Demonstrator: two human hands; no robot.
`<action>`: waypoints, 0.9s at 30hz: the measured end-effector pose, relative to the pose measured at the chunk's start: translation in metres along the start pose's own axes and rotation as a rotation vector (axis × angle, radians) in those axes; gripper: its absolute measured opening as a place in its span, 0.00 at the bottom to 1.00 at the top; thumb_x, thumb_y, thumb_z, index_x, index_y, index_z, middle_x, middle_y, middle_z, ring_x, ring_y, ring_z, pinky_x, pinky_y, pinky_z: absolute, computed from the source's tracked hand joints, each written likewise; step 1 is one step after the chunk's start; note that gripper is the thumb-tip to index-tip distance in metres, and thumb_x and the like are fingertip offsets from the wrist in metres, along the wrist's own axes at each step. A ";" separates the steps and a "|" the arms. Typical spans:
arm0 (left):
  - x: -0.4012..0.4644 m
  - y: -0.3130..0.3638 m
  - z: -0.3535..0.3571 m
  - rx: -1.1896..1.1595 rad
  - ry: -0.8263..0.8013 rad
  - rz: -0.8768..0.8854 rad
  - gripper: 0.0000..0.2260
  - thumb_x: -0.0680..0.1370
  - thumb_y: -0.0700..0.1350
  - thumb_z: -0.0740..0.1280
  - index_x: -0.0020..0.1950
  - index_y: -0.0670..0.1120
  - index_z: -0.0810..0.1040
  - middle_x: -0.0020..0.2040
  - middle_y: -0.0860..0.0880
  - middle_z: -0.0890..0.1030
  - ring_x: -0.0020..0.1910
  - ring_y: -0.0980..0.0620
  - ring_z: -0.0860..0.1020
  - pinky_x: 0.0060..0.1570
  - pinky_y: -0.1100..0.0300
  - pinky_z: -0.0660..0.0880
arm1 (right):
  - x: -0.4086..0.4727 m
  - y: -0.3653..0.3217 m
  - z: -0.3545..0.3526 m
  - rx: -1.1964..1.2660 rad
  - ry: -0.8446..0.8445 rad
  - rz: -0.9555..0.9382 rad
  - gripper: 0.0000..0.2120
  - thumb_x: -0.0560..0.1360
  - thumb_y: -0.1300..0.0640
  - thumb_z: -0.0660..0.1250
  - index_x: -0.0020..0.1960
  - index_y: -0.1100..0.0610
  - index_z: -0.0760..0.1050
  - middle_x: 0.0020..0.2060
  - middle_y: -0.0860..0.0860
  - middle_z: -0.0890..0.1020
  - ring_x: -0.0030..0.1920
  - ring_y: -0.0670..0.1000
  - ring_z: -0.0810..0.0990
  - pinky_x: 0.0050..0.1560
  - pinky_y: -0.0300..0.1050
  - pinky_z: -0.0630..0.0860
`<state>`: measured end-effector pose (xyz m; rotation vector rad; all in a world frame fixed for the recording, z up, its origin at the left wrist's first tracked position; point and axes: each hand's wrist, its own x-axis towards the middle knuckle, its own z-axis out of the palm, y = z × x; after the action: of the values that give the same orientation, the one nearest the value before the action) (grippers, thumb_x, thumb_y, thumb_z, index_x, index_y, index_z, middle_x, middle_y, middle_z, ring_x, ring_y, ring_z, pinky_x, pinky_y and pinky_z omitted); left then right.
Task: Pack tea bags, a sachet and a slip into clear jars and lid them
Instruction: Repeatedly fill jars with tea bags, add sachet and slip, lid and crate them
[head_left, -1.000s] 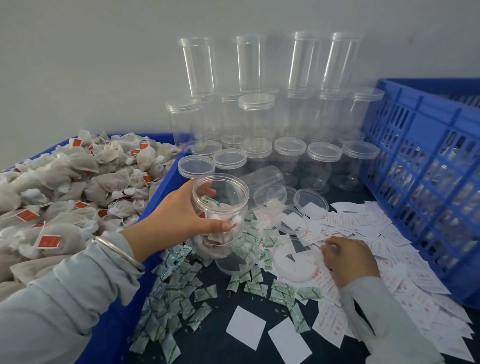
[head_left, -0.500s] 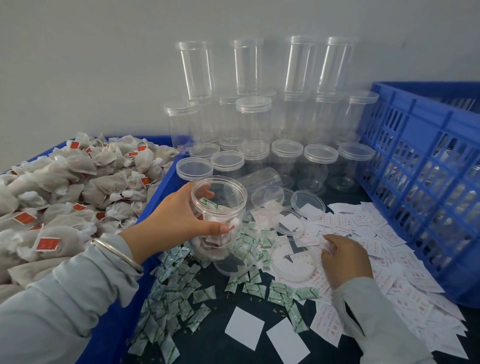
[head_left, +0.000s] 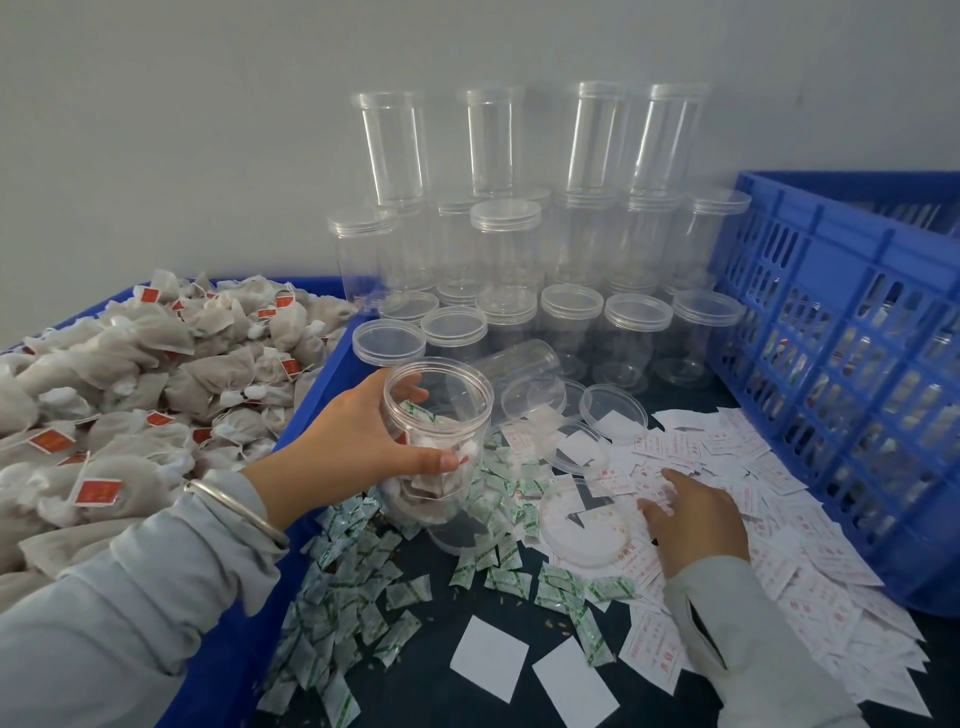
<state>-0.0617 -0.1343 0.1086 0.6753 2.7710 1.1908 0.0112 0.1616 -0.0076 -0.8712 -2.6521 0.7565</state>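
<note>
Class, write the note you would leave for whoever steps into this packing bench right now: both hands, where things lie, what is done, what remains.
Left hand grips the open jar, tilted above the table; tea bags and a green sachet show inside.
Right hand lies open, fingers spread on the printed slips; nothing in its grip.
A loose lid rests beside the jar. Spare sachets lie in front; tea bags fill the left bin.
Done: bags and sachet in.
Left: no slip visible inside yet; add one, then lid the jar.
</note>
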 end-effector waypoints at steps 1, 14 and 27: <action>0.000 0.000 0.000 0.002 -0.002 0.000 0.48 0.53 0.66 0.74 0.70 0.54 0.66 0.57 0.63 0.76 0.50 0.62 0.77 0.47 0.70 0.69 | 0.001 0.000 -0.001 -0.032 -0.021 0.015 0.23 0.77 0.51 0.66 0.70 0.56 0.69 0.61 0.55 0.78 0.62 0.57 0.74 0.59 0.46 0.71; 0.000 0.001 0.000 -0.024 -0.007 -0.020 0.49 0.52 0.64 0.75 0.71 0.53 0.66 0.58 0.61 0.76 0.53 0.61 0.77 0.55 0.61 0.72 | 0.003 0.005 0.000 0.037 0.019 0.013 0.13 0.78 0.59 0.64 0.62 0.54 0.77 0.54 0.51 0.83 0.54 0.54 0.79 0.53 0.44 0.73; 0.000 0.001 0.001 -0.019 -0.024 0.009 0.45 0.54 0.64 0.75 0.69 0.56 0.67 0.59 0.60 0.76 0.52 0.63 0.77 0.47 0.71 0.70 | -0.013 -0.020 -0.025 0.709 0.392 -0.002 0.09 0.74 0.59 0.70 0.53 0.56 0.82 0.43 0.45 0.82 0.47 0.42 0.79 0.47 0.26 0.68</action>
<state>-0.0605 -0.1326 0.1085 0.6965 2.7368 1.2003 0.0218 0.1498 0.0227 -0.7123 -1.8372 1.2586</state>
